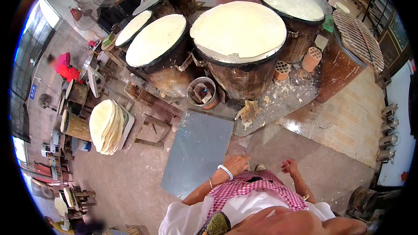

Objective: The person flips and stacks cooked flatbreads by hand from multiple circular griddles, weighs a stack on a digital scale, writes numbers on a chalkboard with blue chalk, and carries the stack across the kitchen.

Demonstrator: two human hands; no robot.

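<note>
Near the pink checked apron point(225, 191) hangs my left hand point(237, 164), with a white coiled band at its wrist. Its fingertips are turned away, so whether it holds something is hidden. My right hand point(289, 167) is out to the right, fingers loosely curled and a little apart, with nothing visible in it. In front of me stands a large drum stove point(245, 80) topped by a thin round pale sheet of dough or flatbread point(240, 29), one edge uneven. A second sheet point(158, 40) covers the drum to its left. Both hands are apart from the drums.
A grey board point(199, 150) with chalk marks lies before my left hand. Stacked pale rounds point(106, 127) stand at left. Perforated briquettes point(312, 59) and a metal bucket point(202, 92) sit among the drums. A slatted rack point(359, 37) tops a barrel. A person in red point(67, 68) is far left.
</note>
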